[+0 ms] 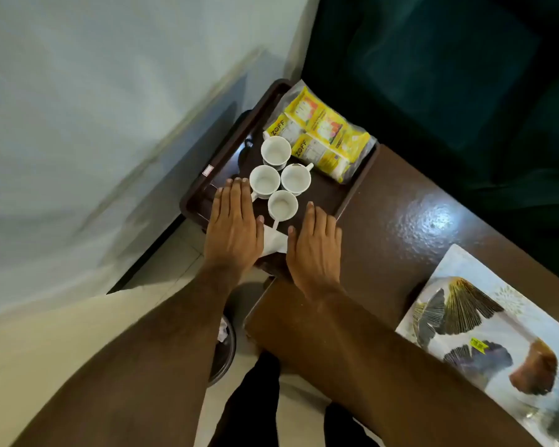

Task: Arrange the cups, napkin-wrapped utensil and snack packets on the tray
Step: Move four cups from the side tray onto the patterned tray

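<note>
A dark brown tray [357, 185] sits at the end of a brown table. Several white cups [275, 150] stand clustered in its middle, upright and empty. Yellow snack packets [323, 133] lie along the tray's far side. A white napkin-wrapped utensil [275, 240] lies at the tray's near end, between my hands and partly hidden by them. My left hand [234, 229] is flat, fingers extended, over the tray's near left part beside a cup. My right hand [315, 250] is flat too, over the tray's near right edge. Neither hand holds anything.
The glossy brown table [400, 227] runs to the right, with a patterned white placemat [484, 321] near its front. A white wall is on the left, a dark green seat [449, 75] behind the table. A round bin [225, 350] stands on the tiled floor below.
</note>
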Available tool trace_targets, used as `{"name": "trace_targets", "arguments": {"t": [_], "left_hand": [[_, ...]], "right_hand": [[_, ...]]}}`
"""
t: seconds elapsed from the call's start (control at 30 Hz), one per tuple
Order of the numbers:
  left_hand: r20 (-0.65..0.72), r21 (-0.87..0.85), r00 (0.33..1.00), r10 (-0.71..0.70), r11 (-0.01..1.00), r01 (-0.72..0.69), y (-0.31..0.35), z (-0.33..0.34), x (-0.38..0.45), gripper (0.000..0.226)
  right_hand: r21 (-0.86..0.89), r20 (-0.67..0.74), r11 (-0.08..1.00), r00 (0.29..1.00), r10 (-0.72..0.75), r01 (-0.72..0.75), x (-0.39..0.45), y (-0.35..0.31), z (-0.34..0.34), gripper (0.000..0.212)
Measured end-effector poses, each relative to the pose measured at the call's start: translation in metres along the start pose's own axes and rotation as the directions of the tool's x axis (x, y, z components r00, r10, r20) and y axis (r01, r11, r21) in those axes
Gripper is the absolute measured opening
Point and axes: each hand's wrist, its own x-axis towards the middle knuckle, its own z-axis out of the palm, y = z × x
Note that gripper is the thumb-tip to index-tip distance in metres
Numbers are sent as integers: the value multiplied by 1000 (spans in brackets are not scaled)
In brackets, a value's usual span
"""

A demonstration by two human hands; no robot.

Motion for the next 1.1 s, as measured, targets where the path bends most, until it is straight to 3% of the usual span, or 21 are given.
{"name": "trace_targets", "arguments": {"t": [0.2, 0.53, 0.77, 0.97, 1.1], "left_hand": [[79, -100, 994, -82, 991, 89, 0, 20, 15, 63], [106, -100, 989, -107, 988, 118, -1, 29, 35, 36], [105, -14, 991, -82, 996, 84, 0, 28, 39, 20], [67, -122, 992, -111, 985, 119, 1, 34, 43, 29], [34, -187, 993, -111, 975, 116, 2, 38, 43, 32]], "right_hand": [[73, -15, 996, 999, 43, -42, 5, -12, 21, 38], [284, -70, 921, 952, 299, -268, 15, -25, 36, 39], [242, 22, 932, 962, 274, -271, 13, -33, 42, 46], [394, 117, 838, 925, 361, -377, 15, -43, 43, 30], [466, 93, 777, 897, 433, -424, 16, -45, 43, 16]]}}
